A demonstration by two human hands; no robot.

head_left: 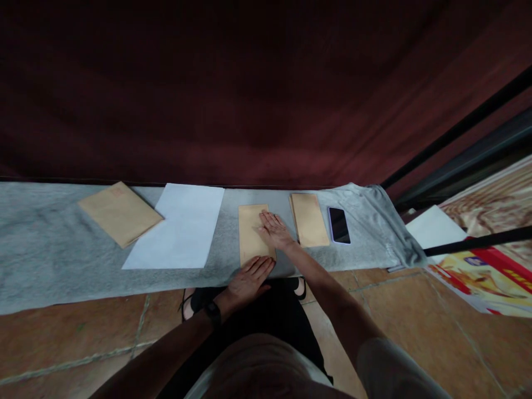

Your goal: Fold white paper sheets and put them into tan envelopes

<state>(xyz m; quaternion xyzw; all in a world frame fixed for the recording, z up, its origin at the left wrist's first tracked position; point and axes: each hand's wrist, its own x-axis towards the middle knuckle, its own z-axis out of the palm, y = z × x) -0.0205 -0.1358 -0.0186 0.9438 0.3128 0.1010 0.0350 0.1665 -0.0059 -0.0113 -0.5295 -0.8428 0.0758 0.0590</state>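
Observation:
A brown paper envelope point(250, 227) lies on the grey cloth in front of me. My right hand point(275, 230) rests flat on its right side, fingers stretched out. Across its near end lies my left hand point(250, 275), fingers extended and palm down. Parts of the envelope are hidden under both hands. To the right is a small stack of brown envelopes point(311, 220). Farther left, white paper sheets point(178, 221) are spread out, and another pile of brown envelopes point(118, 213) overlaps their left edge.
A phone point(339, 225) with a dark screen lies right of the envelopes. The grey cloth point(50, 238) covers a long narrow surface against a dark red curtain point(249, 111). At right are black bars point(477, 242) and a printed carton point(490, 277).

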